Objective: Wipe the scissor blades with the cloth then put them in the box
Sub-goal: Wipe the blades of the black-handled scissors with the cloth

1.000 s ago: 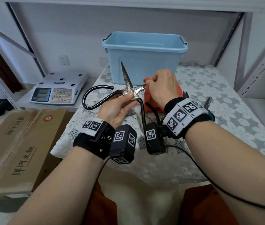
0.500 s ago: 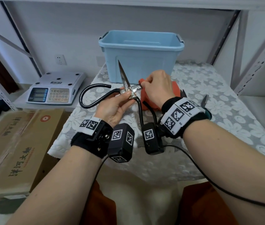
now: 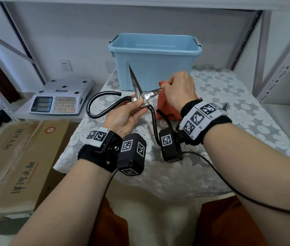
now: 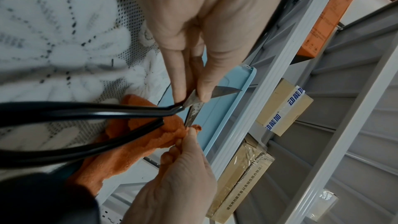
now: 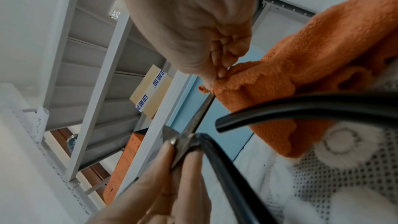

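Pinching the scissors [image 3: 141,96] right at the pivot, your left hand [image 3: 124,116] keeps thumb and fingers pressed on the joint so the blades stay splayed wide: one blade points up in front of the blue plastic box [image 3: 154,61], the other sticks out toward your right. That hold leaves both long black loop handles [image 3: 97,105] hanging free on the near side, clear of the wiping. Your right hand [image 3: 178,91] has its fingertips closed on a fold of the orange terry cloth [image 3: 165,107], wrapped over the tip end of the right-pointing blade (speckled and rusty-looking along the exposed stretch). Rest of the cloth drapes down to the lace tablecloth [image 3: 220,96]. In the left wrist view the blade disappears into the cloth right at your fingertips, so the pinch looks to be on the steel through the fabric. Judging by this, you're mid-wipe on one blade; the upright blade is bare of cloth. The box sits open just behind, handy for the drop later. A digital scale [image 3: 58,99] sits off to the left, not involved.
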